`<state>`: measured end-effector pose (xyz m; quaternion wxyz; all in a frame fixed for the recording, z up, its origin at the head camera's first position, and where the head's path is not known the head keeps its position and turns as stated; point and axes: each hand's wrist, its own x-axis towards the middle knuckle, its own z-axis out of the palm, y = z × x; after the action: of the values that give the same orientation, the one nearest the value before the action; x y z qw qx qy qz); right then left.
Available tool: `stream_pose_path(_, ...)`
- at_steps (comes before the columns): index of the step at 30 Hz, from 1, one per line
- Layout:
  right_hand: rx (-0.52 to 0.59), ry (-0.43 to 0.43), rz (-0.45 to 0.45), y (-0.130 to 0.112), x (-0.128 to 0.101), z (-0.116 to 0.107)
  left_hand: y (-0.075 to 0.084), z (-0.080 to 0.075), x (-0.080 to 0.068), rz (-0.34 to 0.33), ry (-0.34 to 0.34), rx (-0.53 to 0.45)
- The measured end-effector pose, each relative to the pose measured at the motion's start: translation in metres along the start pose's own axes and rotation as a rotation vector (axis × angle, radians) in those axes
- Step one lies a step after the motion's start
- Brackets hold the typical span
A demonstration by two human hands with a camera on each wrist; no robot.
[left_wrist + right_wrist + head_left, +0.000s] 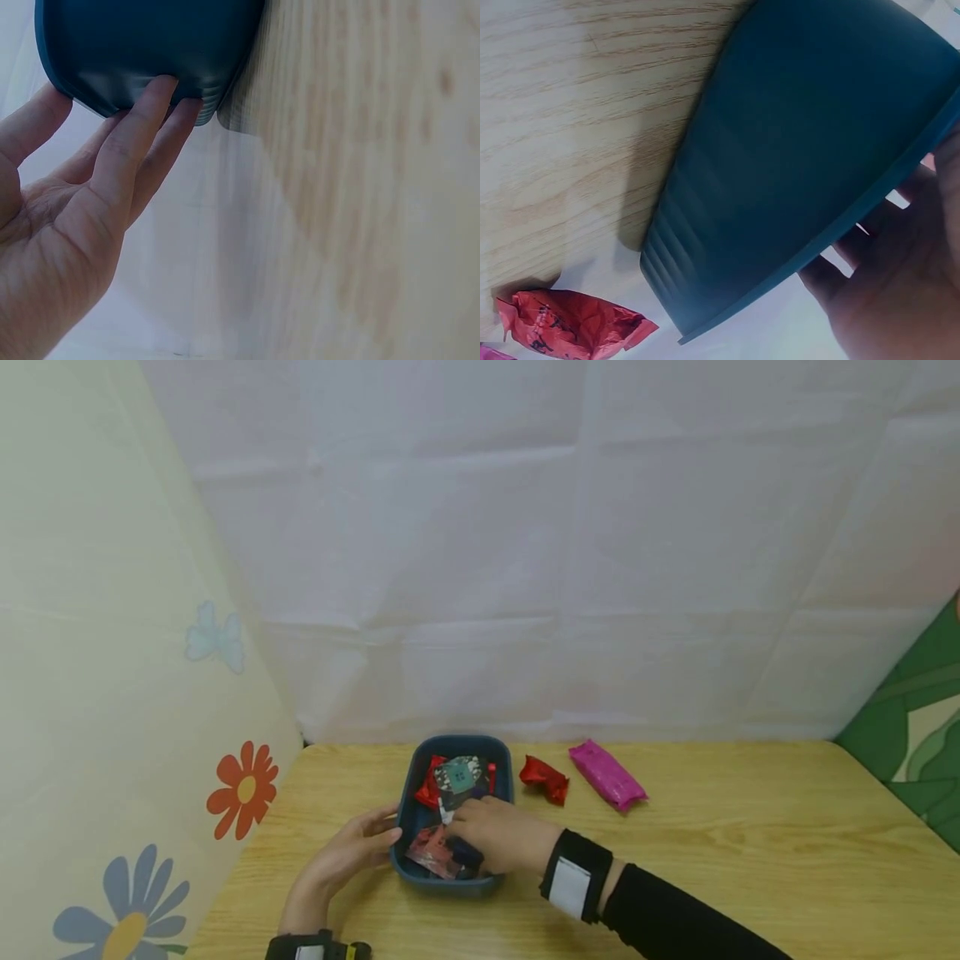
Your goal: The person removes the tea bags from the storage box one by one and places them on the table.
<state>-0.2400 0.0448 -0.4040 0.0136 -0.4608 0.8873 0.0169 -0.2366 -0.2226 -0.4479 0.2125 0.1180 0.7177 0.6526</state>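
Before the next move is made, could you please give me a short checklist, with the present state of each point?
1. Container upright on the table: ok, its open top faces up.
2. Left hand in contact with the container: ok, it touches the outer left side.
3. Right hand clear of the container: not ok, it reaches in over the rim.
4. Right hand holding something: cannot tell, its grasp is hidden.
5. Space just right of the container free: not ok, a red packet lies there, with a pink packet farther right.
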Motion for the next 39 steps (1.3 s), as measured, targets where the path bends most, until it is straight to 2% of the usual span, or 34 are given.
stream_pose_path(12, -0.048, 0.049, -0.003, -0.001, -0.004, 0.001, 0.000, 0.001, 0.001, 0.009, 0.001, 0.009)
stream_pose_path(22, 0.097, -0.030, 0.105, -0.001, -0.001, 0.004, 0.001, 0.001, 0.000, -0.005, -0.001, 0.007)
stream_pose_path(39, 0.203, 0.014, 0.130, -0.001, -0.002, 0.011, 0.002, 0.003, -0.001, -0.012, 0.019, 0.024)
